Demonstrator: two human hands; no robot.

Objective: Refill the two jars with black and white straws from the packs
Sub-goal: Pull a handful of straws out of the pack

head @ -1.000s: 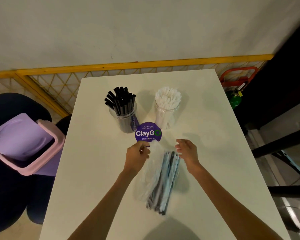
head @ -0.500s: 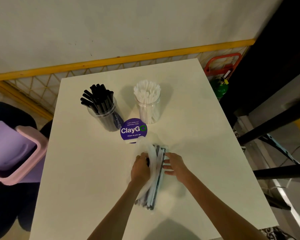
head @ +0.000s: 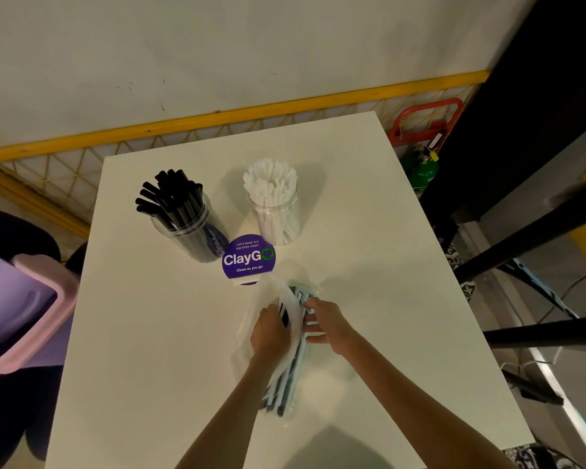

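A clear plastic pack of black straws [head: 285, 384] lies lengthwise on the white table [head: 149, 333], its open end pointing at the jars. My left hand [head: 271, 330] grips the pack's loose plastic on the left side. My right hand [head: 325, 324] holds the pack's right side, fingers curled onto the straws near the opening. Behind stand two clear jars: the left jar [head: 190, 225] holds black straws, the right jar [head: 278, 211] holds white straws.
A round purple ClayGo sign [head: 248, 259] stands between the jars and the pack. A pink and purple bin [head: 24, 309] sits off the table's left edge. Black metal bars [head: 538, 231] and a green bottle [head: 420, 169] are on the right.
Both hands moved from the pack's far end back toward me and closed on its sides. The loose plastic bunched up near the opening. The camera view shifted.
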